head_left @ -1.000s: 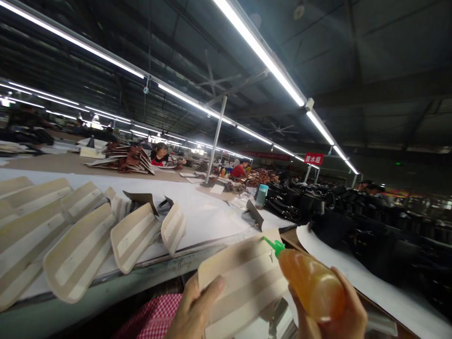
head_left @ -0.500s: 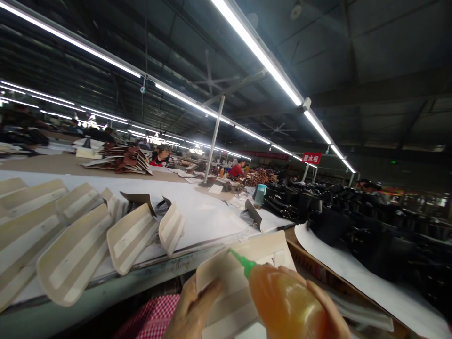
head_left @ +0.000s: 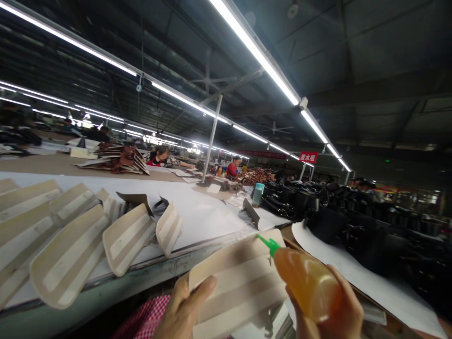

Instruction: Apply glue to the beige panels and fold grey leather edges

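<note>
My left hand point(head_left: 185, 306) grips the left edge of a beige panel point(head_left: 236, 282) with paler strips across it, thumb on top. In my right hand point(head_left: 339, 306) is a squeeze bottle point(head_left: 307, 278) of amber liquid, held tilted. Its green nozzle point(head_left: 270, 245) points up and left, the tip at the panel's far edge; whether it touches I cannot tell. Similar beige panels point(head_left: 72, 256) lie in rows on the white-covered table point(head_left: 208, 202) at the left, the closest one point(head_left: 169, 228) near the table's front edge.
A dark curved piece point(head_left: 250, 214) and a teal-lidded cup point(head_left: 257, 194) stand farther back on the table. Black glossy goods point(head_left: 374, 240) are heaped at the right beside a white sheet point(head_left: 353, 273). Brown pieces point(head_left: 118, 159) are stacked behind. Co-workers point(head_left: 233, 167) sit beyond.
My right hand has moved the bottle to the right, so its nozzle tip went from the panel's left part along the far edge to its right. More of the panel's surface shows now.
</note>
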`<action>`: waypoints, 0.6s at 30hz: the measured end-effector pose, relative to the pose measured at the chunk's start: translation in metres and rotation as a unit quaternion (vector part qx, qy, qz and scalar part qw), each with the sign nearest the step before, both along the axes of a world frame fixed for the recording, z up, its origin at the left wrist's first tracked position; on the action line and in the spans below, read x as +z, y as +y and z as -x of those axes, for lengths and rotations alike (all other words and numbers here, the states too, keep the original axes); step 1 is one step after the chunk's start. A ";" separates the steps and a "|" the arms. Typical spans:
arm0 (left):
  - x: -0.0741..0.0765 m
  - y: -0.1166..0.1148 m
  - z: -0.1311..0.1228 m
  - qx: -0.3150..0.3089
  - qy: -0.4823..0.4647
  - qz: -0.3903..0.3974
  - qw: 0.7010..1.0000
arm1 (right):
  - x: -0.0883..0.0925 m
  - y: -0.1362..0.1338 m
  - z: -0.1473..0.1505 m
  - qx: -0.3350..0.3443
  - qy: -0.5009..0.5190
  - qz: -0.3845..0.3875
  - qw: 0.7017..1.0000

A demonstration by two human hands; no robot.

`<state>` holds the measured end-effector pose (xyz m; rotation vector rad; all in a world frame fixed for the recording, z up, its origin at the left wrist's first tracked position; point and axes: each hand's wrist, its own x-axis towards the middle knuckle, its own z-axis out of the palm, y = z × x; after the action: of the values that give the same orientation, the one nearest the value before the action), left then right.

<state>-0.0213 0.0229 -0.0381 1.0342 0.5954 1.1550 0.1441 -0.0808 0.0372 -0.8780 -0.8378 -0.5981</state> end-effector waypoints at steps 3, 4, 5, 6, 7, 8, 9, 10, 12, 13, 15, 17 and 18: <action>0.004 0.003 -0.002 0.013 -0.003 0.024 1.000 | 0.003 0.003 -0.011 -0.078 0.007 -0.026 0.997; 0.005 0.003 -0.002 0.016 -0.005 0.028 0.999 | 0.004 0.003 -0.010 -0.072 0.005 -0.021 0.997; 0.005 0.004 -0.002 0.016 -0.006 0.032 0.999 | 0.004 0.002 -0.007 -0.051 0.004 -0.011 0.999; 0.005 0.004 -0.001 0.016 -0.008 0.033 0.999 | 0.004 0.000 -0.003 -0.020 0.007 0.003 1.000; 0.005 0.005 0.000 0.014 -0.010 0.032 0.999 | 0.005 -0.001 0.002 0.007 0.008 0.010 1.000; 0.005 0.005 0.001 0.011 -0.011 0.030 0.999 | 0.005 -0.002 0.007 0.026 0.006 0.010 1.000; 0.005 0.005 0.002 0.007 -0.012 0.027 1.000 | 0.005 -0.002 0.012 0.029 0.004 0.009 1.000; 0.005 0.005 0.003 0.004 -0.011 0.026 1.000 | 0.005 -0.003 0.015 0.018 0.002 0.007 1.000; 0.007 0.005 0.004 0.003 -0.009 0.026 1.000 | 0.005 -0.003 0.017 -0.012 0.002 0.008 1.000; 0.009 0.005 0.003 0.003 -0.008 0.027 1.000 | 0.005 -0.002 0.016 -0.018 0.002 0.008 1.000; 0.013 0.003 0.002 0.005 -0.012 0.026 1.000 | 0.003 -0.002 0.015 -0.004 -0.006 0.008 1.000; 0.019 0.001 0.002 0.000 -0.020 0.031 0.999 | 0.002 -0.002 0.013 0.011 -0.020 0.009 1.000; 0.022 -0.001 0.002 -0.003 -0.024 0.036 0.999 | 0.002 -0.002 0.011 0.011 -0.023 0.010 1.000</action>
<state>-0.0229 0.0223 -0.0165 0.9451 0.5921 1.1425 0.1331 -0.0828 0.0389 -0.8751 -0.8949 -0.5928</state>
